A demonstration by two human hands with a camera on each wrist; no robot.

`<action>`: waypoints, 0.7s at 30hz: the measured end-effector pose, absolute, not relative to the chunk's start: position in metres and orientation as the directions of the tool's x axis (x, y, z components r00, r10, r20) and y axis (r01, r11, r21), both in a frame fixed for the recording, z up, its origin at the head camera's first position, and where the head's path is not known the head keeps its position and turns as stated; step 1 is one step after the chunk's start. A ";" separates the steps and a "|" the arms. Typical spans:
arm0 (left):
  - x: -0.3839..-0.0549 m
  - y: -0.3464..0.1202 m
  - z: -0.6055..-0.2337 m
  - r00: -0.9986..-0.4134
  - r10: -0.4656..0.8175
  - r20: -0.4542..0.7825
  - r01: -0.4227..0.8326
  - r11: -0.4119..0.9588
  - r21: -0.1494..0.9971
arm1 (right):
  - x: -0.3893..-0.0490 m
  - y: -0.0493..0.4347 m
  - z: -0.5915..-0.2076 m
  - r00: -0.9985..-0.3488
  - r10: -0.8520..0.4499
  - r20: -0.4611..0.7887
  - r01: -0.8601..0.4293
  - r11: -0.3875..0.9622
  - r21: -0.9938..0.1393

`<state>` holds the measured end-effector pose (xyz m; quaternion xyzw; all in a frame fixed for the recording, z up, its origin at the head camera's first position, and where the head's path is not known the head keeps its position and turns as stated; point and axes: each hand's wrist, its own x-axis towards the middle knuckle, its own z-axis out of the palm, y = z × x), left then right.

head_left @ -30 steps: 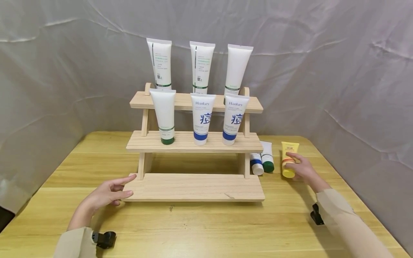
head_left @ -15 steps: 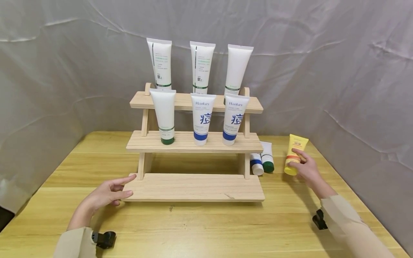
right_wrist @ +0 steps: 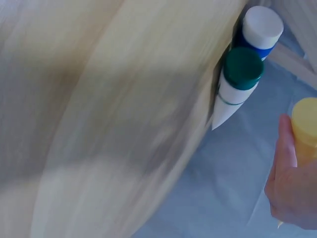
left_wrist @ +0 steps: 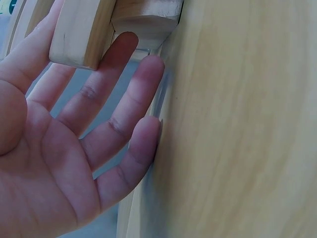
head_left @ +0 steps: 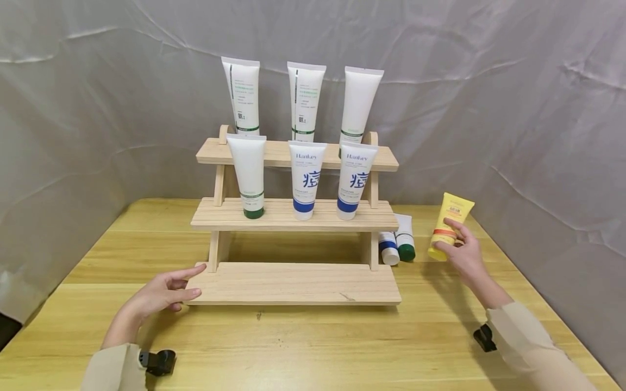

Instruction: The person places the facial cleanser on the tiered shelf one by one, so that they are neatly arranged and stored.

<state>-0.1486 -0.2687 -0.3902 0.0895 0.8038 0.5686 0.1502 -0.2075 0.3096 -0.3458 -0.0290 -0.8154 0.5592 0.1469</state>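
Note:
In the head view, my right hand (head_left: 464,255) pinches a yellow squeeze tube (head_left: 452,214) between thumb and fingers, tilted with its cap down, over the right side of the table. The right wrist view shows its yellow cap (right_wrist: 306,119) at the edge. My left hand (head_left: 158,290) holds the left end of the bottom shelf of a three-tier wooden display stand (head_left: 293,282), thumb and index finger either side of the board end. The left wrist view shows the other fingers (left_wrist: 131,104) loosely bent beneath the board (left_wrist: 79,34).
White tubes with green bands (head_left: 304,100) stand on the top shelf. The middle shelf holds a green-capped tube (head_left: 250,174) and two blue-banded tubes (head_left: 305,179). A blue-banded tube (head_left: 388,250) and green-capped tube (head_left: 405,239) lie right of the stand. Grey fabric (head_left: 146,108) hangs behind.
The yellow tube, lying on the table before, is lifted and tilted rightward at its top by my right hand, which moved slightly up and right. My left hand stays in place.

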 end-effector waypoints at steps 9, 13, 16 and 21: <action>-0.148 -0.267 -0.387 -0.939 0.311 -0.145 -0.031 0.343 0.939 | -0.198 0.292 -0.339 -0.920 0.271 0.284 -0.175 0.363 -0.915; -0.147 -0.267 -0.387 -0.939 0.310 -0.146 -0.034 0.341 0.940 | -0.196 0.286 -0.340 -0.888 0.298 0.351 -0.208 0.421 -0.883; -0.147 -0.267 -0.387 -0.939 0.312 -0.142 -0.030 0.336 0.941 | -0.207 0.295 -0.353 -0.863 0.299 0.408 -0.288 0.375 -0.881; -0.147 -0.267 -0.387 -0.942 0.306 -0.141 -0.028 0.347 0.937 | -0.219 0.304 -0.368 -0.834 0.240 0.496 -0.397 0.362 -0.843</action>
